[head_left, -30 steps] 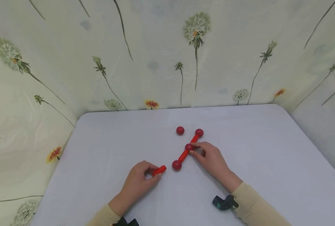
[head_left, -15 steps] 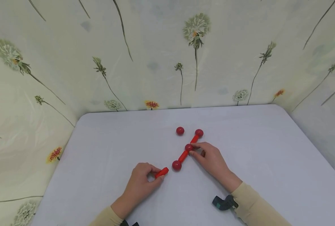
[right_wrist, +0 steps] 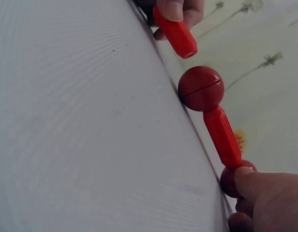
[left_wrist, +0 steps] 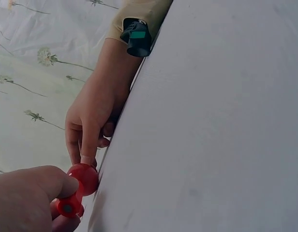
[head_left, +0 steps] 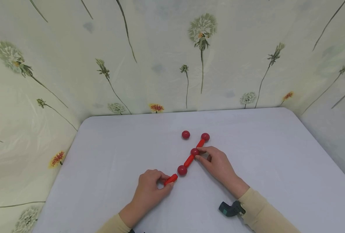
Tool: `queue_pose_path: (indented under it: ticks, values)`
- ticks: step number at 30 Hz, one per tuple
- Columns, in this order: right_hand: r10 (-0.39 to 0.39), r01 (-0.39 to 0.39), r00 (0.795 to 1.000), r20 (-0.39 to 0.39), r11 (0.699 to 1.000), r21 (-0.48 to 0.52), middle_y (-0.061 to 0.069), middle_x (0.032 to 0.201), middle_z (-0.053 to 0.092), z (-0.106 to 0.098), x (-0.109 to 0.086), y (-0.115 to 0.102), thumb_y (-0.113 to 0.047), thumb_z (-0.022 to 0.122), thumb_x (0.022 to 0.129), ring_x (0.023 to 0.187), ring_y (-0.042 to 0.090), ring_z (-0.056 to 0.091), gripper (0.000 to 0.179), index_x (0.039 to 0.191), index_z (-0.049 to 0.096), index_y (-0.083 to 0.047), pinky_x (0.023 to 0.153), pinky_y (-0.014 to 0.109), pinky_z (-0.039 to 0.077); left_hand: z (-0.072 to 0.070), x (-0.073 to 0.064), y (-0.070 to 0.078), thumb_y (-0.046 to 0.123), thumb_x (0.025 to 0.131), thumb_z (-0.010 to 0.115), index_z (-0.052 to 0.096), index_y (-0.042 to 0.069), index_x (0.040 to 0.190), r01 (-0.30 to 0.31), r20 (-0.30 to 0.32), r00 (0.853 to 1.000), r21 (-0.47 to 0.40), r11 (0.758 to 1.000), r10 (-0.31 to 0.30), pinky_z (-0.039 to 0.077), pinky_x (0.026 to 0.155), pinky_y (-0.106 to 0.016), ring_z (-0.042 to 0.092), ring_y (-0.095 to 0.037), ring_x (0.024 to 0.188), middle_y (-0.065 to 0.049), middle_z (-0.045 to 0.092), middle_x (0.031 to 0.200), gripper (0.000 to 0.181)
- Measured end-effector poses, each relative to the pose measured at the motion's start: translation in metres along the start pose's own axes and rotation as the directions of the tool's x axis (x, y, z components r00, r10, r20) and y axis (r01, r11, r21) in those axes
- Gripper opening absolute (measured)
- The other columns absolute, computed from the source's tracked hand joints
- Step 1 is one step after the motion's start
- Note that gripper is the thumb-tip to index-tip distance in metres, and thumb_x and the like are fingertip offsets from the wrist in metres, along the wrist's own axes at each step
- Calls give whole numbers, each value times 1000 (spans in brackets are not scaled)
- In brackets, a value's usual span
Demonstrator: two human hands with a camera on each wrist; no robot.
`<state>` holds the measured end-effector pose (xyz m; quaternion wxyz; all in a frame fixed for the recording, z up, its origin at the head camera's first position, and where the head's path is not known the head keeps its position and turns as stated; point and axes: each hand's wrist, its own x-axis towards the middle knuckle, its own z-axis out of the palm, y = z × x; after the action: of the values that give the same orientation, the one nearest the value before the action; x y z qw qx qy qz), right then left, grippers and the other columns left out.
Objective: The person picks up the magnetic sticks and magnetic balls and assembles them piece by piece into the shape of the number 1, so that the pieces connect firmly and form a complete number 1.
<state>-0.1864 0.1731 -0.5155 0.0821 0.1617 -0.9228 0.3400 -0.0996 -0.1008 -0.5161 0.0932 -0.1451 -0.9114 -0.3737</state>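
Observation:
My left hand (head_left: 150,191) pinches a short red rod (head_left: 171,179) between thumb and fingers. The rod's free end points at the near ball (right_wrist: 201,89) of a red chain, with a small gap between them in the right wrist view. That chain lies slantwise on the table: three dark red balls joined by two red rods, one being the near rod (right_wrist: 222,136). With thumb and fingertips, my right hand (head_left: 219,164) holds the middle ball (head_left: 194,152). The far ball (head_left: 205,137) sits at the chain's other end.
A loose dark red ball (head_left: 185,135) lies left of the chain's far end. The white table (head_left: 117,145) runs back to a flowered cloth (head_left: 161,58). A dark wrist device (head_left: 231,209) sits at the right sleeve.
My left hand has moved to the right with the red rod, bringing it closer to the near ball. My right hand and the chain have stayed in place.

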Motion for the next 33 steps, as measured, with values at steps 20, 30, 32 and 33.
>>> queue_pose_path:
  ticks: [20, 30, 32, 33]
  values:
    - [-11, 11, 1000, 3, 1000, 16, -9, 95, 64, 0, 0, 1, -28, 79, 86, 65, 9, 54, 35, 118, 70, -19, 58, 25, 49, 9, 4, 8, 35, 83, 78, 72, 24, 95, 73, 15, 997, 79, 994, -75, 37, 80, -40, 49, -8, 85, 22, 58, 79, 17]
    - [-13, 13, 1000, -3, 1000, 15, -9, 94, 63, 0, 0, 1, -29, 79, 86, 65, 9, 54, 35, 118, 70, -19, 58, 25, 49, 10, 4, 8, 37, 82, 79, 70, 25, 94, 65, 7, 998, 85, 994, -66, 37, 80, -40, 48, -8, 84, 21, 59, 80, 19]
    - [-12, 12, 1000, -3, 1000, 15, -9, 94, 63, 1, 0, 2, -29, 79, 86, 65, 9, 54, 35, 118, 70, -19, 58, 25, 49, 10, 4, 8, 36, 82, 79, 71, 24, 94, 68, 9, 998, 87, 994, -69, 37, 80, -40, 48, -8, 83, 20, 58, 79, 19]
    - [-11, 11, 1000, -3, 1000, 14, -9, 94, 63, 1, 0, 2, -29, 79, 86, 65, 9, 54, 35, 118, 70, -19, 58, 25, 49, 9, 4, 9, 36, 82, 79, 71, 24, 94, 70, 11, 997, 88, 994, -71, 37, 80, -40, 48, -8, 83, 20, 58, 79, 19]
